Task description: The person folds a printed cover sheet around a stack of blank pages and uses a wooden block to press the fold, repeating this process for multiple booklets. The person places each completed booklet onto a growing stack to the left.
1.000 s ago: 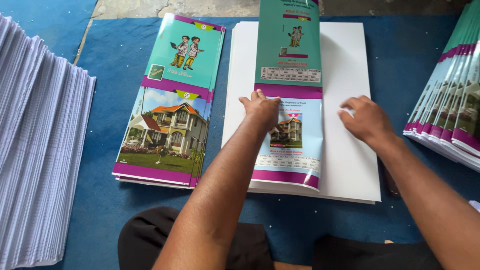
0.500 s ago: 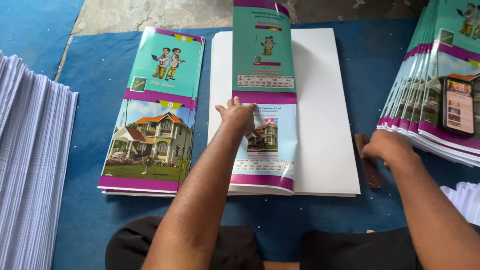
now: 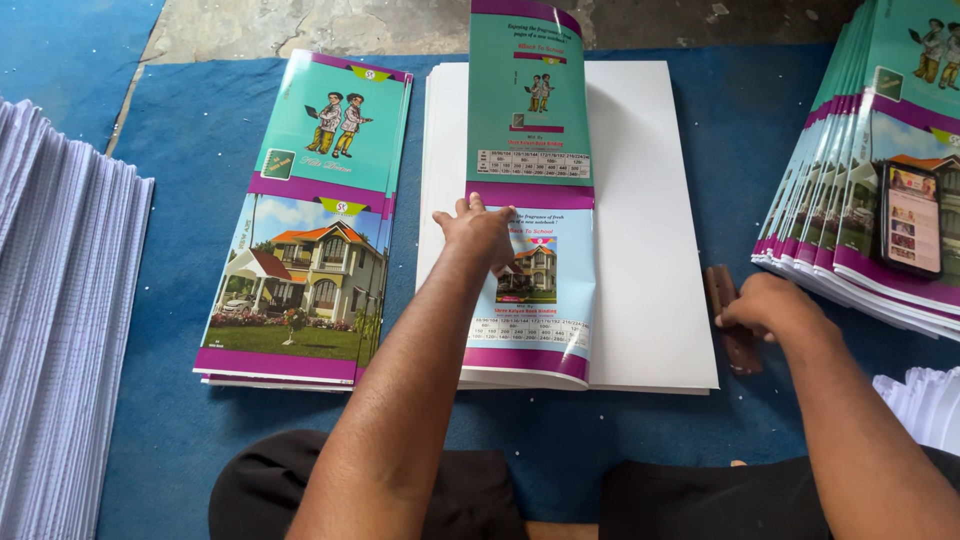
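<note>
My left hand (image 3: 478,232) presses flat on a folded colourful cover sheet (image 3: 530,200) that lies along the left side of a stack of white paper (image 3: 650,250). The sheet is teal and purple with a small house picture. My right hand (image 3: 765,305) rests on a small brown wooden block (image 3: 722,320) lying on the blue mat just right of the white stack; its fingers curl over the block.
A pile of finished covers with a big house picture (image 3: 305,230) lies left of the stack. A fanned stack of covers (image 3: 860,170) with a phone (image 3: 912,218) on top sits at right. Stacks of white pages (image 3: 55,330) stand at far left. Blue mat (image 3: 200,120) underneath.
My right hand left the white stack and moved right and down to the brown block on the mat. The left hand stayed pressed on the cover sheet.
</note>
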